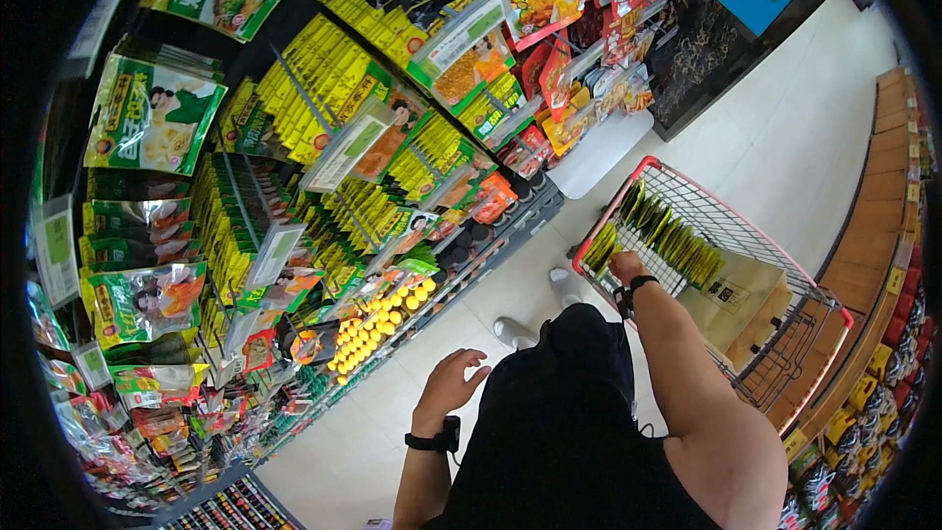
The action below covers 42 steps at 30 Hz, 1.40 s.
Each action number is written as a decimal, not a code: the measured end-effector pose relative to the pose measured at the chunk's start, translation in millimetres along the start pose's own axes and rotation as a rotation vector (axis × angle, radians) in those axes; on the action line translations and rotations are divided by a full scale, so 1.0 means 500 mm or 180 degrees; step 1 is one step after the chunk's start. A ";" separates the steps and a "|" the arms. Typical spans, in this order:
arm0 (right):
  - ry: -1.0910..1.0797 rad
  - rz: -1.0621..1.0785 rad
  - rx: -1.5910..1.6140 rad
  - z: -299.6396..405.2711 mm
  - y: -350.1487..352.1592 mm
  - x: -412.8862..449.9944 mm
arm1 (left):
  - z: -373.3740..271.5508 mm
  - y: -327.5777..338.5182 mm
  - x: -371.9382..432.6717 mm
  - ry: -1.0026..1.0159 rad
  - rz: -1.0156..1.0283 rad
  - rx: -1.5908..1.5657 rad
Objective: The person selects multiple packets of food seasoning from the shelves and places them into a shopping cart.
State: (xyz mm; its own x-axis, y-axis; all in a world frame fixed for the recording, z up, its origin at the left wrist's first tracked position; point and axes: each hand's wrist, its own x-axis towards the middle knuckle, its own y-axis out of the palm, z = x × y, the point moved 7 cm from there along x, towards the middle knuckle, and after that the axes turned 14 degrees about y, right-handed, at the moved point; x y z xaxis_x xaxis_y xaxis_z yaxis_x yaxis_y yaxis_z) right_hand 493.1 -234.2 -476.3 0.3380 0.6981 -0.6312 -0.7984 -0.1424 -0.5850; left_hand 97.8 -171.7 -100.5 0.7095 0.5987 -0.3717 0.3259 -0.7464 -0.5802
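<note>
My right hand (626,268) reaches into a wire shopping cart (706,195) with red rim trim. Its curled fingers are against a small bunch of yellow-green seasoning packets (600,246) at the cart's near left end. Whether they grip a packet is hidden. Alongside, a longer row of similar packets (673,235) stands on edge in the cart. A cardboard carton (732,309) bearing print sits behind that row. My left hand (450,386) hangs above the floor between the shelf and my body, fingers apart and holding nothing. A dark band with a small device is on each wrist.
On the left, a rack holds hanging green-and-yellow packets (313,99) on metal hooks with price tags (349,154). Yellow round-topped items (379,324) stand low on it. Wooden-edged shelving (857,235) runs behind the cart. A black counter (699,51) stands at the far end.
</note>
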 end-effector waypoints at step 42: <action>-0.2134 0.1529 0.1392 0.927 -0.041 -0.748 | 0.202 -0.179 -0.304 0.0982 -0.1135 -0.2454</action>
State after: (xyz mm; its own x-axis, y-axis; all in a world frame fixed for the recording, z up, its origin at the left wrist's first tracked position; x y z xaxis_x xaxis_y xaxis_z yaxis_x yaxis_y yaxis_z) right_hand 152.1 -167.2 7.5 -0.3265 0.9115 -0.2503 -0.9407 -0.3391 -0.0079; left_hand -102.5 -166.3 -65.3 0.5860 0.8102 0.0126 0.8082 -0.5855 0.0642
